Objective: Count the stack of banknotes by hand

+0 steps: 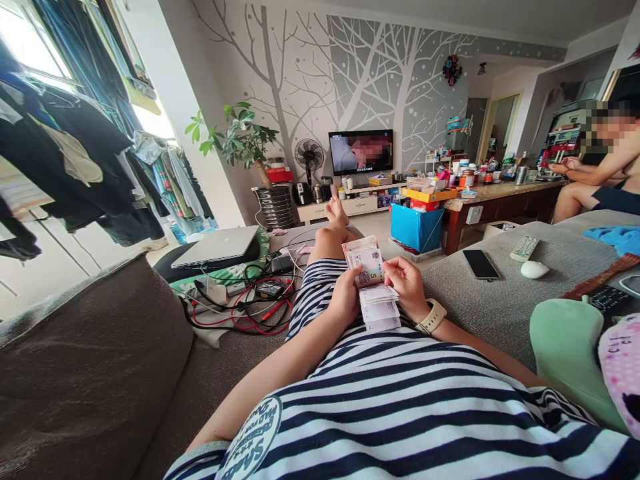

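Note:
Above my lap, my left hand (346, 293) is closed around the left edge of a small stack of banknotes (367, 261), its thumb lying on the front. The top note shows a printed 5, and a reddish note sticks out behind it. On the other side, my right hand (404, 283), with a pale watch (432, 317) at the wrist, pinches the right edge of the same stack. Several pale note ends (381, 310) fan downward below the hands, over the striped shirt. The fingers behind the notes are hidden.
A phone (481, 265), a remote control (525, 248) and a white mouse (535, 269) lie on the sofa at my right. Tangled cables (250, 303) and a laptop (216, 247) are at my left. Another person (600, 167) sits beyond, by a cluttered wooden table (453, 205).

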Demonstrator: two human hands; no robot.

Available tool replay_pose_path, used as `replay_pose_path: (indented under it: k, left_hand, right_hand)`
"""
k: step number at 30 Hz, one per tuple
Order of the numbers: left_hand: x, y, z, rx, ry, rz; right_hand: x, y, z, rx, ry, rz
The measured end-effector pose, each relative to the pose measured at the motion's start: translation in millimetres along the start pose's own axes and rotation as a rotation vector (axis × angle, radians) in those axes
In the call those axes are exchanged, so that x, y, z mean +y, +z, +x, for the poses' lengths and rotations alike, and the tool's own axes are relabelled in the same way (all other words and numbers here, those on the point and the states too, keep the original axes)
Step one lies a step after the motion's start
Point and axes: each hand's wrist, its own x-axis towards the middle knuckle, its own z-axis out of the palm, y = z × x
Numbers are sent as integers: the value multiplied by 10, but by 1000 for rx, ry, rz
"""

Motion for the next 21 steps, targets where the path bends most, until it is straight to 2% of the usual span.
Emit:
replay_pose_path:
  k: [5,10,21]
  left_hand:
    - [18,-10,-27,-42,9,49]
    - [-11,-23,9,-31,25,36]
    - [-12,27,40,-20,-39,-22]
  right_hand:
    - [88,2,48,104,60,-20]
    - [106,-25,50,84,-3,-132]
    - [33,-16,30,75,6,-60]
